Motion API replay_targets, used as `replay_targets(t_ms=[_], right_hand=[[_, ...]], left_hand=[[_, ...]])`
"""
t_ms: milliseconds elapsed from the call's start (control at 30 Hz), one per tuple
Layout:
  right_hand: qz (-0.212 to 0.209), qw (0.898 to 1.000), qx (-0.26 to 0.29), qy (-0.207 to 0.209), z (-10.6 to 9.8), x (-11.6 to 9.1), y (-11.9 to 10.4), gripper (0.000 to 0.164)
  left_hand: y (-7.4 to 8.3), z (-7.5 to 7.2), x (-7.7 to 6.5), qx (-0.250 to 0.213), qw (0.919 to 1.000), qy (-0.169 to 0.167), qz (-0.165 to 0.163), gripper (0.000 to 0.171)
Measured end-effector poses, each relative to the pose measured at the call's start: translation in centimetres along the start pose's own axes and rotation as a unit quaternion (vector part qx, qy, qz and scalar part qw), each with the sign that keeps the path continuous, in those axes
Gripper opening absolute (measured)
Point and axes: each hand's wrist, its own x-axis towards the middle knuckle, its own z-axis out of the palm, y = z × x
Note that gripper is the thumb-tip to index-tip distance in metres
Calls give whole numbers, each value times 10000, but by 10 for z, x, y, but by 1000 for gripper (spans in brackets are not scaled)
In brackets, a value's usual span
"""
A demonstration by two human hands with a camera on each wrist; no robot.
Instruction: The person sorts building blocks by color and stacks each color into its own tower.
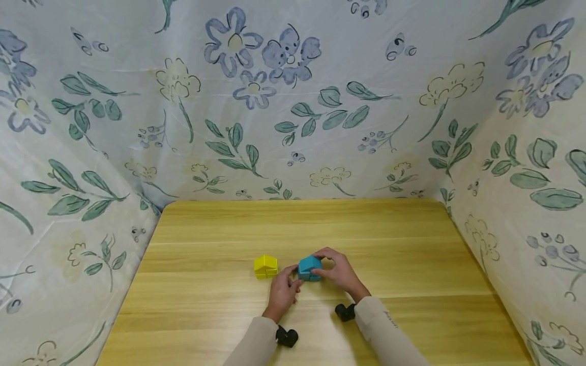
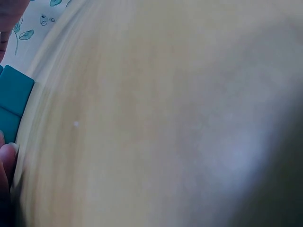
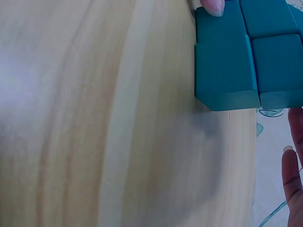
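Observation:
Near the middle of the wooden table, several blue blocks (image 1: pixel 310 266) sit together in a house-like shape with a sloped top. My right hand (image 1: pixel 340 272) grips them from the right, thumb at the front and a finger behind. On their left side is my left hand (image 1: pixel 281 294), its bent fingers at the left edge. The right wrist view shows the blocks (image 3: pixel 227 56) close up, with seams between them and a fingertip pressed on one face. Only part of the blocks (image 2: pixel 13 101) shows at the left wrist view's edge, fingertips touching below.
A similar shape of yellow blocks (image 1: pixel 265 267) stands just left of my left hand. The wooden table (image 1: pixel 206 305) meets floral cloth (image 1: pixel 293 142) at the back and both sides. Black wrist cameras (image 1: pixel 287 336) stick out from both sleeves.

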Motion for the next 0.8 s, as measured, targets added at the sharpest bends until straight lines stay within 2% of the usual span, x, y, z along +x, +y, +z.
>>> replay_targets(t_ms=[167,400,667,800], right_hand=[[-60,10000,-31,-13,0,-1,-1,33],[119,9999,19,-123,0,0,-3,34],[150,9996,125,-220,-1,-1,-20,34],[197,9995,91,-219,1,-1,-11,39]], left_hand=[[2,0,0,-22,10000,-6,-20,41],[3,0,0,24,9999,-28,-117,42],[3,0,0,29,9999,-7,-164,42],[3,0,-1,36,9999,21,-114,43]])
